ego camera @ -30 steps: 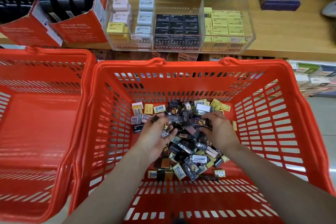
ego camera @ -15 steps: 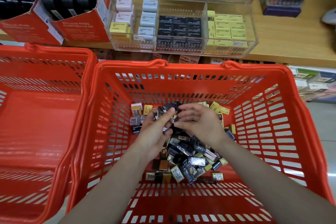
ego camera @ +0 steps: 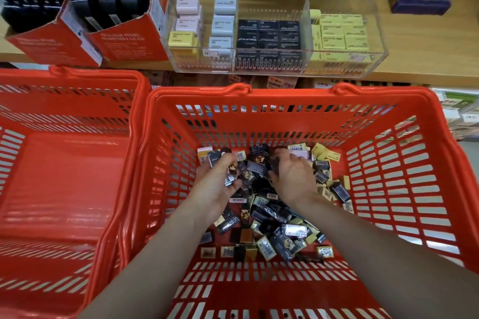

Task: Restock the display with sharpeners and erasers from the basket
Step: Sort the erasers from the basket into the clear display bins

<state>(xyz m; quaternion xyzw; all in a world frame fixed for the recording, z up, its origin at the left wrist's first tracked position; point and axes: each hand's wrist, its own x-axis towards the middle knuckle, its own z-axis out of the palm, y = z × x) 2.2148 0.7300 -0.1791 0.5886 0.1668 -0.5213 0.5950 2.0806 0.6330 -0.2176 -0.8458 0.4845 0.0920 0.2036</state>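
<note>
Both my hands work in the basket (ego camera: 305,101). Left hand (ego camera: 217,186) cups several dark packets (ego camera: 230,176), fingers curled round them. Right hand (ego camera: 293,176) pinches one more at its fingertips. Pile (ego camera: 272,228) lies directly beneath; display (ego camera: 272,41) stands beyond the fingers, upward.

My one head-worn wide-angle camera looks steeply down from close above into the red basket (ego camera: 285,116), both forearms reaching in from the bottom edge, the display shelf (ego camera: 427,54) along the top.
</note>
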